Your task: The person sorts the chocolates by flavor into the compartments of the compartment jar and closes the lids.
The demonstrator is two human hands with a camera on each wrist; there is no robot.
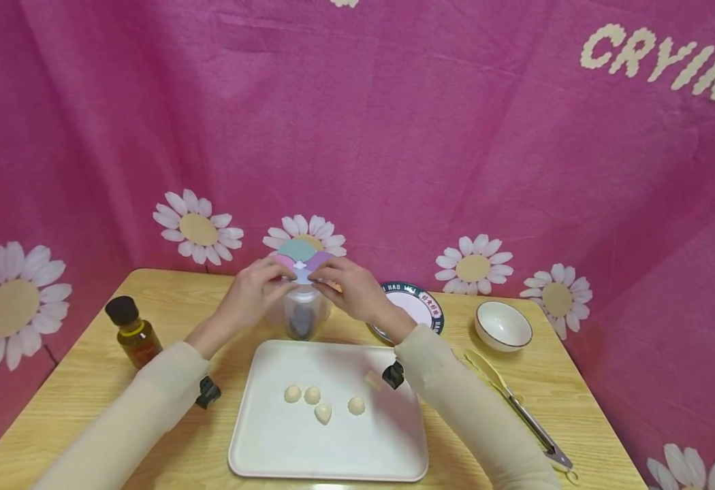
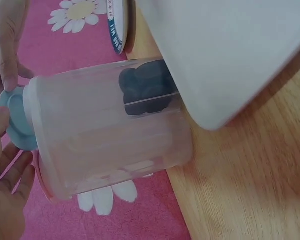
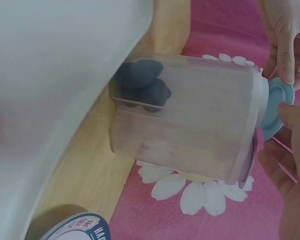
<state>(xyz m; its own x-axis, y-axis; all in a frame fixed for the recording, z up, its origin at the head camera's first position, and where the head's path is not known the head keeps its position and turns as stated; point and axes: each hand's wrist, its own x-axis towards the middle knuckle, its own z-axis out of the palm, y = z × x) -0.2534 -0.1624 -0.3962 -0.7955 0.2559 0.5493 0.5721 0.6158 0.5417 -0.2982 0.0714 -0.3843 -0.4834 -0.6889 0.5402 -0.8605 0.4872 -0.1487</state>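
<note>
Beyond the tray stands a clear lidded storage canister (image 1: 293,294), with coloured lid sections on top in green, pink, purple and light blue. My left hand (image 1: 252,291) pinches the light blue lid (image 2: 21,120) from the left side. On the other side my right hand (image 1: 353,289) holds the same lid between thumb and fingers. The lid stands at a tilt to the canister's rim in both wrist views. Dark rounded pieces (image 3: 142,85) lie at the bottom of one compartment, seen through the clear wall.
A white tray (image 1: 327,449) bearing several small pale shaped pieces (image 1: 323,413) lies in front. At the left is an oil bottle (image 1: 139,340). A patterned plate (image 1: 412,303), a white bowl (image 1: 503,327) and tongs (image 1: 529,418) are at the right. A pink cloth (image 1: 357,150) hangs behind.
</note>
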